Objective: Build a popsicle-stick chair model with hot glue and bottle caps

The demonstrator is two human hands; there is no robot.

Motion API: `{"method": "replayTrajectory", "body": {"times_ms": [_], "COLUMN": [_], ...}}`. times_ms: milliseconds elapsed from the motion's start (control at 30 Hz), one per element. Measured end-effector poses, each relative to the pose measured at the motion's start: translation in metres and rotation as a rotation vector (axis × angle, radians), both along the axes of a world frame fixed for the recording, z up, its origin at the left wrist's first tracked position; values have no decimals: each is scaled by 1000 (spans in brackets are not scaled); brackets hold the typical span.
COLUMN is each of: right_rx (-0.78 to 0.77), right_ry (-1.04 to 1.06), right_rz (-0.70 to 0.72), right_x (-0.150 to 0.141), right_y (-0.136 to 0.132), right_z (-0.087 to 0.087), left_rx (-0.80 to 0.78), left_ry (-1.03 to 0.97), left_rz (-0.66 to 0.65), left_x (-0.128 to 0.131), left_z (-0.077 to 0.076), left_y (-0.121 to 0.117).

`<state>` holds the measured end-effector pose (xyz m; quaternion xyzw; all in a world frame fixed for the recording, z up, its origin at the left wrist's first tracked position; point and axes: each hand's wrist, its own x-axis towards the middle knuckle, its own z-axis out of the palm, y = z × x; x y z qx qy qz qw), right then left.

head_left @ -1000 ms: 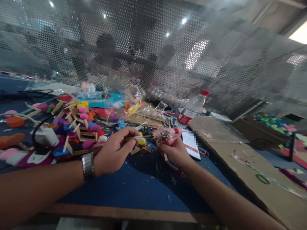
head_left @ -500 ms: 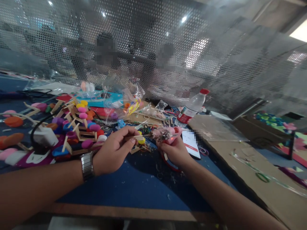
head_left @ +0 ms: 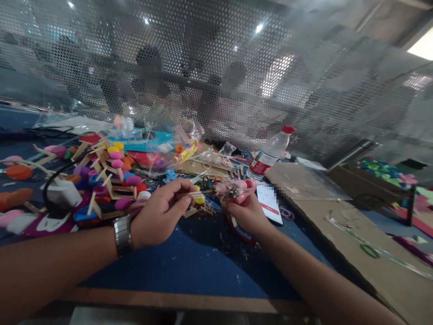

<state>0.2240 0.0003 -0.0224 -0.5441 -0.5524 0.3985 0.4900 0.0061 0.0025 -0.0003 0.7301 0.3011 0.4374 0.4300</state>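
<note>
My left hand (head_left: 158,211), with a metal watch (head_left: 122,234) on its wrist, pinches thin wooden sticks (head_left: 195,195) between thumb and fingers. My right hand (head_left: 248,215) is closed around a pink hot glue gun (head_left: 244,187) that has a small red light and grey, stringy residue over its front. Its nozzle points left, close to the ends of the sticks; whether they touch I cannot tell. Behind the sticks is a yellow round piece (head_left: 200,198). Short wooden bits (head_left: 192,211) lie beneath it on the blue tabletop (head_left: 162,271).
Glued stick pieces with colourful round parts (head_left: 117,189) are heaped at left, around a white plug (head_left: 64,198). A red-capped bottle (head_left: 269,155) stands beyond my right hand, near a phone (head_left: 270,205). Cardboard (head_left: 324,221) covers the right side. A perforated metal panel (head_left: 189,67) rises behind.
</note>
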Motion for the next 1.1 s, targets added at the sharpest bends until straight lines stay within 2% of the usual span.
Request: {"method": "replayTrajectory", "body": {"times_ms": [333,767,1100], "right_rx": [-8,18,-12], "right_ry": [-5,-10,-1], "right_rz": [34,0,6], "right_x": [-1,0,-2], "right_y": [-1,0,-1], "right_z": [5,1,4], "left_rx": [-8,1,-2], "left_ry": [-12,0,-5], "left_rz": [-6,-9,-10], "left_x": [0,-1,0], "left_z": [0,1,1], "left_y": [0,0,-1]}}
